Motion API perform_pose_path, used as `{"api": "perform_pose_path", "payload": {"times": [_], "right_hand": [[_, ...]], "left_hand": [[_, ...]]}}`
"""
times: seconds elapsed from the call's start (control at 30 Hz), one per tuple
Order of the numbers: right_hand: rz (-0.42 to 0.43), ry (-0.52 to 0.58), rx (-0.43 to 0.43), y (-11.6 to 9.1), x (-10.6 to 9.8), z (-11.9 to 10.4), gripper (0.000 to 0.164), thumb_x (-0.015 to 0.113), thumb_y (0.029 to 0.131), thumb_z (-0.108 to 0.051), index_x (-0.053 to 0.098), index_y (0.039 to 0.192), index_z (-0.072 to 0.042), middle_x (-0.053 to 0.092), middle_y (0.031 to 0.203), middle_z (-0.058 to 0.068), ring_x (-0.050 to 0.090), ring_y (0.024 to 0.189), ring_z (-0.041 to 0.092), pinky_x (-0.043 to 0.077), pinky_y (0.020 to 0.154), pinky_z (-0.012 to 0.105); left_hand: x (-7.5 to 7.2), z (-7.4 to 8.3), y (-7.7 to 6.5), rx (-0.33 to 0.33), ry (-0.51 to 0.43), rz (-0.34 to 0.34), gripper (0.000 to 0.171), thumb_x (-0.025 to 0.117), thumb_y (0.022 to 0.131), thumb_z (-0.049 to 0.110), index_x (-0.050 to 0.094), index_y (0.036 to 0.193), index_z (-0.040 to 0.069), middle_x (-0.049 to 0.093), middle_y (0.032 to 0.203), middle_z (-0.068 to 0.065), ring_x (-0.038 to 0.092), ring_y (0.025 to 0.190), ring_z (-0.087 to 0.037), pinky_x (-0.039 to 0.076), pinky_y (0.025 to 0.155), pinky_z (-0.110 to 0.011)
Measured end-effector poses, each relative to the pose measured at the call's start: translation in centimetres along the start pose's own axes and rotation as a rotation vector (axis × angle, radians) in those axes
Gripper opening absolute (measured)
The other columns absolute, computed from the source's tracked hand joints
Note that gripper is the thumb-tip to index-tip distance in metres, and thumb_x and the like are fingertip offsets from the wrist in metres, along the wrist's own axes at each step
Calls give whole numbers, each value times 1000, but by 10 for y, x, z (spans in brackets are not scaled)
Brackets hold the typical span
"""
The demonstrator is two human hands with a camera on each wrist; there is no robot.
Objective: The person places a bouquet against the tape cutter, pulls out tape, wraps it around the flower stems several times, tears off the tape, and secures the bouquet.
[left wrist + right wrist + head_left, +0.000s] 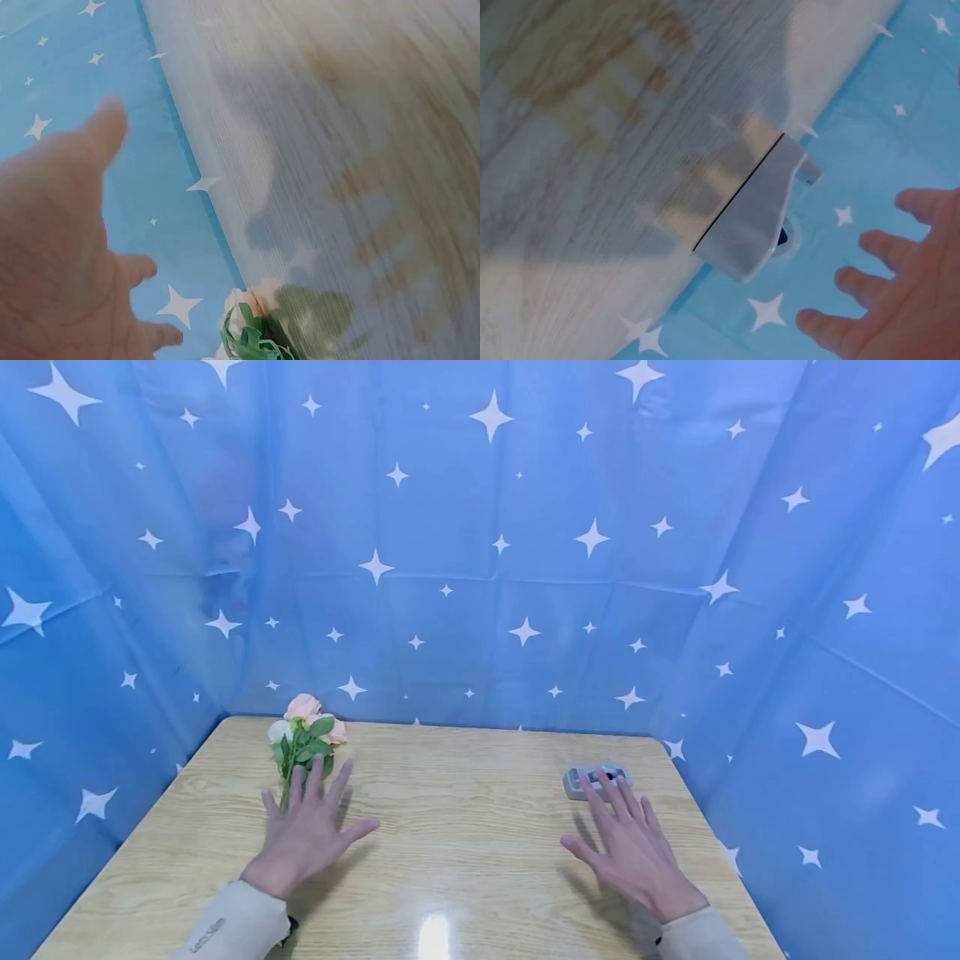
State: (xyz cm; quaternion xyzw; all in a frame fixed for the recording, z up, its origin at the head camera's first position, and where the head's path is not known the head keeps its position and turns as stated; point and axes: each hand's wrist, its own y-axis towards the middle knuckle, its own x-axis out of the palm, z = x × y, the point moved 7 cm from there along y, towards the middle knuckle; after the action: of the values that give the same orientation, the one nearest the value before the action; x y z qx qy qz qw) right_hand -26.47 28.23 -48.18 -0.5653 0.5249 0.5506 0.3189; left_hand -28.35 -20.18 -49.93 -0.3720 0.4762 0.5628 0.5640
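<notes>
Fingers spread, my left hand [306, 842] is held over the left part of the table, palm down. Beyond its fingertips lies a small bunch of artificial-looking flowers [317, 728], pink and white blooms with green leaves; the fingers overlap the stems in the head view. Its green wrapped stems [251, 341] show at the bottom of the left wrist view. My right hand [633, 853] is likewise spread over the right side, holding nothing. Just past its fingers stands a grey tape dispenser [754, 214], partly covered by the fingertips in the head view.
The light wood-grain table [457, 802] has rounded far corners. A blue curtain [442, 510] with white stars hangs along the back and both sides, close to the table's edges. A bright light reflection lies near the front middle.
</notes>
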Motion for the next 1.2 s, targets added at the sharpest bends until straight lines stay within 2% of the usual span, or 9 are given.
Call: {"api": "perform_pose_path", "payload": {"times": [0.2, 0.37, 0.5, 0.6, 0.7, 0.8, 0.9, 1.03, 1.2], "right_hand": [[23, -8, -26, 3, -2, -7, 92, 68, 113, -64, 34, 185, -18, 30, 193, 18, 32, 175, 57, 33, 135, 83], [68, -3, -71, 6, -4, -14, 89, 71, 113, -61, 39, 182, -15, 39, 189, 20, 43, 169, 54, 44, 128, 81], [76, 13, -83, 7, -3, -20, 86, 73, 113, -57, 42, 181, -15, 43, 187, 20, 48, 166, 53, 49, 123, 80], [73, 16, -87, 9, -1, -24, 84, 75, 113, -55, 43, 181, -16, 45, 185, 20, 51, 165, 53, 51, 122, 79], [72, 15, -94, 9, 0, -28, 83, 75, 113, -53, 44, 181, -16, 47, 184, 20, 54, 162, 53, 54, 120, 77], [76, 17, -104, 9, 1, -31, 82, 75, 113, -54, 45, 180, -18, 48, 183, 19, 57, 160, 52, 57, 117, 76], [82, 21, -119, 11, 0, -35, 79, 75, 113, -54, 49, 178, -18, 53, 180, 19, 60, 157, 51, 60, 114, 73], [97, 23, -133, 13, 0, -40, 74, 77, 112, -50, 55, 174, -16, 59, 174, 19, 64, 153, 49, 63, 110, 70], [113, 24, -161, 12, 2, -46, 70, 78, 112, -49, 60, 170, -14, 64, 170, 17, 67, 151, 46, 64, 111, 67]], "left_hand": [[-6, -16, -2, -70, -57, 28, 108, 71, 111, 67, 19, 187, 12, 10, 187, -44, 21, 166, -79, 18, 119, -105], [-14, -30, -2, -128, -71, 61, 106, 81, 110, 46, 19, 184, 1, 19, 179, -52, 43, 150, -81, 45, 106, -99], [-17, -43, -1, -196, -87, 44, 113, 82, 110, 37, 10, 181, -12, 30, 168, -58, 52, 136, -81, 61, 86, -87], [-15, -51, -3, -238, -103, 0, 114, 80, 111, 35, 5, 174, -24, 34, 160, -62, 51, 136, -81, 64, 84, -80], [-12, -56, -5, -259, -116, -44, 105, 77, 112, 31, 14, 166, -32, 39, 151, -63, 52, 133, -80, 64, 91, -76], [-11, -58, -5, -245, -115, -61, 83, 77, 110, 24, 36, 152, -36, 51, 132, -58, 65, 113, -69, 65, 85, -67], [-10, -59, -6, -227, -116, -61, 61, 75, 109, 17, 52, 133, -34, 58, 118, -50, 69, 88, -50, 62, 68, -55], [-11, -57, -6, -201, -117, -43, 35, 72, 109, 8, 67, 115, -26, 64, 109, -44, 66, 75, -36, 56, 59, -46], [-10, -52, -6, -193, -156, -21, 28, 68, 109, 1, 63, 82, -3, 62, 78, -21, 60, 61, -27, 51, 51, -37]]}}
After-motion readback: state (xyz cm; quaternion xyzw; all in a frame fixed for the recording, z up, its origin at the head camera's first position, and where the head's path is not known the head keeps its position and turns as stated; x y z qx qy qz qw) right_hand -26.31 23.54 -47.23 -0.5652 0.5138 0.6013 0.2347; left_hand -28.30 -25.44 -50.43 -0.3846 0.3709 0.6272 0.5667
